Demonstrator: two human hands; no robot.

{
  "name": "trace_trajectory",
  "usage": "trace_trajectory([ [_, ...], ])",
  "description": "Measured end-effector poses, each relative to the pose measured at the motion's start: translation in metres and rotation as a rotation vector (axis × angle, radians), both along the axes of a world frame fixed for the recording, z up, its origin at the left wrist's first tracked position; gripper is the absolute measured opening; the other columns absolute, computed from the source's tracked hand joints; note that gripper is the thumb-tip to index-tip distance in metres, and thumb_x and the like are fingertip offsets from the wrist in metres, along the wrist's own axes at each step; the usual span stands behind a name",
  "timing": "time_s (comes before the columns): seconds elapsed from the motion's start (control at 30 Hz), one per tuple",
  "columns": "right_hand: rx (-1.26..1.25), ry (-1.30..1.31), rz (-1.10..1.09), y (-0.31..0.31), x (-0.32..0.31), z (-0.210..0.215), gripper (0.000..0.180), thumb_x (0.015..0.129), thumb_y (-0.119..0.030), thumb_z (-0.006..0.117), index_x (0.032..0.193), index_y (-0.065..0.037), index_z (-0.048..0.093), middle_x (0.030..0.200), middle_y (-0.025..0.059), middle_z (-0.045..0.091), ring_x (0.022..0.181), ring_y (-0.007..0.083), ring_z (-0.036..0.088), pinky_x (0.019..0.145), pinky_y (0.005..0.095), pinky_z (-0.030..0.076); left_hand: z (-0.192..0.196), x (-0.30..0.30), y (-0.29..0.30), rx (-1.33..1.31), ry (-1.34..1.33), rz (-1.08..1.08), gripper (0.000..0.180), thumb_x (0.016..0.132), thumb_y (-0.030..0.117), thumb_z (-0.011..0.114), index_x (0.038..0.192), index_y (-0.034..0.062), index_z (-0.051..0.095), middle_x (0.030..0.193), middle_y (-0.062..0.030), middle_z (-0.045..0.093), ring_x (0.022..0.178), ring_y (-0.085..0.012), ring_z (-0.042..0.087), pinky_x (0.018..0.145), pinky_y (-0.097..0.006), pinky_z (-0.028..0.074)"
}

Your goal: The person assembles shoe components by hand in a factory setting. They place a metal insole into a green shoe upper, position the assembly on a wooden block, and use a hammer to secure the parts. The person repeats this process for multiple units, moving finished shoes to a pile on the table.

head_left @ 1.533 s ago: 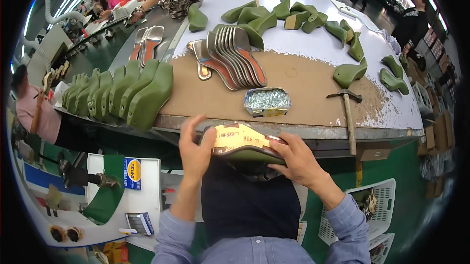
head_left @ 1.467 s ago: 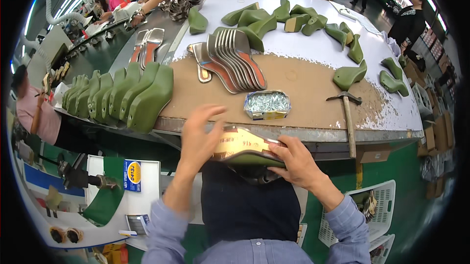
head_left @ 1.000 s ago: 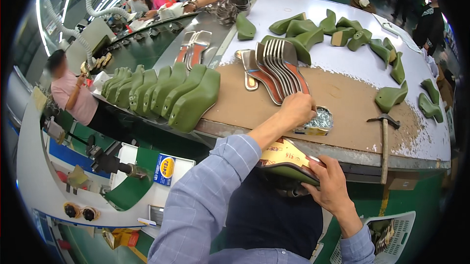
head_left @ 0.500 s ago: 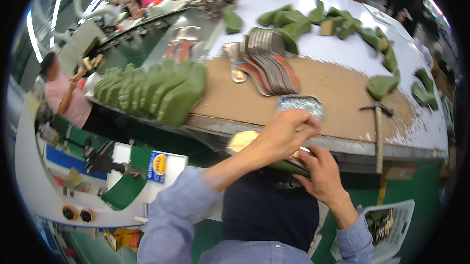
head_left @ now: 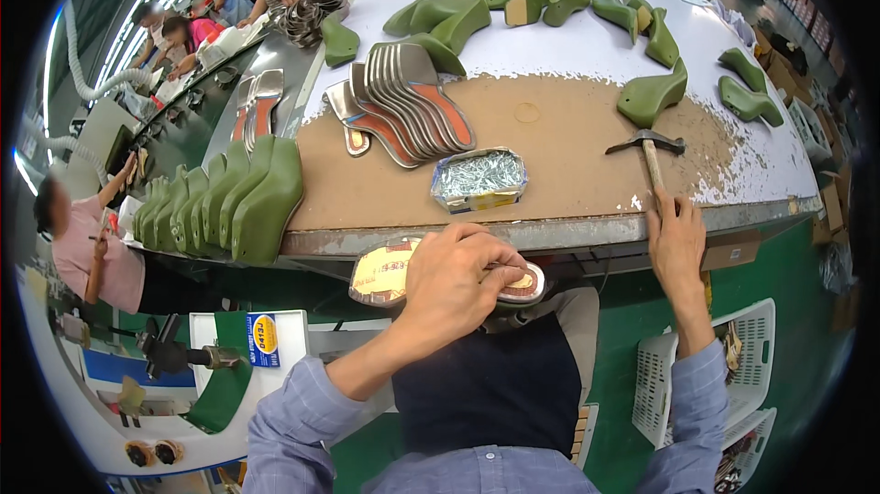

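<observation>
Across my lap, at the table's front edge, lies an insole [head_left: 380,274], pale yellow with a reddish-brown patterned heel end. A bit of green shows under it. My left hand [head_left: 458,276] rests over its middle, thumb and fingers pinched together near the heel end; whatever is in the pinch is too small to make out. To the right, my right hand [head_left: 678,242] is closed round the wooden handle of a hammer [head_left: 651,164], whose dark head lies on the table. A small box of shiny nails [head_left: 479,180] sits just beyond the insole.
Green shoe lasts [head_left: 266,201] stand in a row at the left edge, with more lasts [head_left: 449,17] scattered along the back. Metal-edged insole-shaped plates [head_left: 408,104] are stacked mid-table. White crates [head_left: 752,356] stand on the floor at right. Other people work at far left.
My right hand has left the insole and taken hold of the hammer handle. My left hand stays pinched over the insole, now nearer its heel end. The whole view has shifted.
</observation>
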State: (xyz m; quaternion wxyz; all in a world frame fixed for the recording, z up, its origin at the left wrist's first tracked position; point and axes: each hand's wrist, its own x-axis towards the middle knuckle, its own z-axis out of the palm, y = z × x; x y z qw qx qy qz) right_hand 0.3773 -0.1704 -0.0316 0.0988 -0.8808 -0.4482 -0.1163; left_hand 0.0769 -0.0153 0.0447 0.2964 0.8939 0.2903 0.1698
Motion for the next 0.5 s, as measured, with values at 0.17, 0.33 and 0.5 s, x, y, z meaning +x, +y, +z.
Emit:
trace_trajectory([
  [0.17, 0.072, 0.246, 0.023, -0.001, 0.017, 0.015, 0.043, 0.101, -0.004, 0.053, 0.143, -0.007, 0.049, 0.119, 0.0247, 0.061, 0.101, 0.0434, 0.061, 0.088, 0.0482, 0.052, -0.004, -0.002, 0.001, 0.033, 0.004, 0.022, 0.006, 0.086, 0.019, 0.076, 0.089, 0.0151, 0.079, 0.103, 0.0037, 0.077, 0.114, -0.0233, 0.064, 0.095, -0.040, 0.045],
  [0.33, 0.477, 0.566, 0.104, -0.043, -0.033, 0.010, 0.047, 0.103, -0.001, 0.050, 0.150, -0.002, 0.044, 0.121, 0.0238, 0.065, 0.097, 0.0357, 0.070, 0.086, 0.0404, 0.054, -0.007, -0.003, 0.001, 0.134, -0.003, -0.060, 0.009, 0.086, 0.021, 0.076, 0.090, 0.0148, 0.080, 0.105, 0.0034, 0.077, 0.115, -0.0235, 0.063, 0.095, -0.041, 0.044],
  [0.5, 0.403, 0.666, 0.353, -0.073, -0.085, 0.070, 0.046, 0.098, 0.001, 0.059, 0.143, 0.001, 0.052, 0.116, 0.0226, 0.070, 0.091, 0.0307, 0.070, 0.083, 0.0346, 0.055, -0.008, -0.003, 0.002, 0.185, -0.014, -0.102, 0.013, 0.084, 0.026, 0.079, 0.092, 0.0153, 0.081, 0.106, 0.0035, 0.076, 0.113, -0.0230, 0.064, 0.092, -0.040, 0.044],
])
